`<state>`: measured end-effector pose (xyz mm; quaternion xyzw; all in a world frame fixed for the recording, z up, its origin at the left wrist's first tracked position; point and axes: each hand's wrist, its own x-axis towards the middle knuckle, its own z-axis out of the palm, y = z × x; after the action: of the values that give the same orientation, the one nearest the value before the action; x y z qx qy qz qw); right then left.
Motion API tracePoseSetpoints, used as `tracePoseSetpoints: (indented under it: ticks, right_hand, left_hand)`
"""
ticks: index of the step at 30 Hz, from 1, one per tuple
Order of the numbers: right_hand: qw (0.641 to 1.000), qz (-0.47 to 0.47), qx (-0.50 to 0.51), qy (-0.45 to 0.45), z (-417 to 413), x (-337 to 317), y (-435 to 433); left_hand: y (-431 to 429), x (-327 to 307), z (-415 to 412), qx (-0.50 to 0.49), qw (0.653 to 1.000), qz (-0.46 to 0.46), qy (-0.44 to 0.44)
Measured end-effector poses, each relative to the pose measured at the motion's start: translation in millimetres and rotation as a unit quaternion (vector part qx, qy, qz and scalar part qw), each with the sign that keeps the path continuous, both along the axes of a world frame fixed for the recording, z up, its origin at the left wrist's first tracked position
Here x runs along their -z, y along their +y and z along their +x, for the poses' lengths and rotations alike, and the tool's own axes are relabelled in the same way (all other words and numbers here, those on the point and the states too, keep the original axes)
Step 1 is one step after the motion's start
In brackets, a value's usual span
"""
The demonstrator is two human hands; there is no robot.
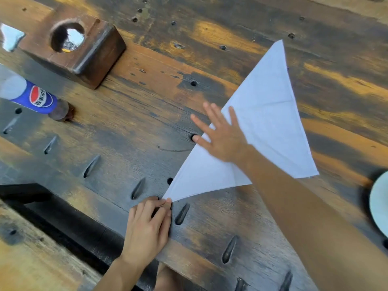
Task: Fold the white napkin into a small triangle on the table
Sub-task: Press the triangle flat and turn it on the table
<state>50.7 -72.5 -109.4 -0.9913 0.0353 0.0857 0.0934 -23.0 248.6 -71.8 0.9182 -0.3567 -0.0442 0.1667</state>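
My left hand [147, 229] fingers pinching napkin [268, 122] near corner; my right hand [222, 135] spread flat on long folded edge; bare table [130, 131] leftward.

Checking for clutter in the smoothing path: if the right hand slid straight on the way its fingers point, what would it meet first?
The right hand points up-left, off the white napkin. Bare table follows; the wooden block looks roughly in line, far off.

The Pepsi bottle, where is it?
In the head view, the Pepsi bottle lies at the table's far left edge, just below the wooden block with the round hole.
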Motion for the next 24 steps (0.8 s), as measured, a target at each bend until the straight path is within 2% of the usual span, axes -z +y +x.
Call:
tracePoseSetpoints:
  ticks: [3,11,14,17,18,20,21,22,23,24]
  right_hand:
    - [0.999,0.008,0.036,0.010,22.2,-1.6,-35.0]
    - [0.998,0.002,0.057,0.012,58.3,-1.6,-97.4]
    - [0.996,0.004,0.088,0.026,72.3,-4.3,-125.8]
    - [0.993,0.006,0.115,0.033,87.8,-6.1,-153.4]
    - [0.992,0.001,0.118,0.032,92.5,-5.6,-161.3]
    - [0.991,-0.015,0.127,0.030,101.5,-3.5,-176.8]
    - [0.990,-0.021,0.138,0.026,106.6,-2.1,-185.0]
    - [0.988,-0.024,0.150,0.023,112.7,-1.0,-193.0]
    - [0.986,-0.025,0.161,0.021,119.7,-0.4,-200.4]
    - [0.985,-0.023,0.169,0.023,126.5,-0.3,-206.9]
  left_hand:
    - [4.2,-0.3,-0.8,0.009,1.000,-0.002,0.004]
    - [16.9,3.3,10.2,0.054,0.998,-0.009,-0.013]
    - [13.3,7.6,7.8,0.050,0.998,-0.030,0.021]
    - [23.2,12.8,9.1,0.121,0.990,-0.022,0.076]
    - [25.9,6.3,20.8,0.143,0.988,0.024,0.058]
    - [30.8,7.1,39.0,0.274,0.954,0.101,-0.073]
    - [37.1,12.4,45.6,0.280,0.947,0.118,-0.105]
    - [31.1,7.7,41.7,0.228,0.967,0.097,-0.057]
    - [24.8,8.6,39.2,0.169,0.984,0.033,-0.034]
    - [19.2,8.2,35.2,0.125,0.992,0.007,0.005]
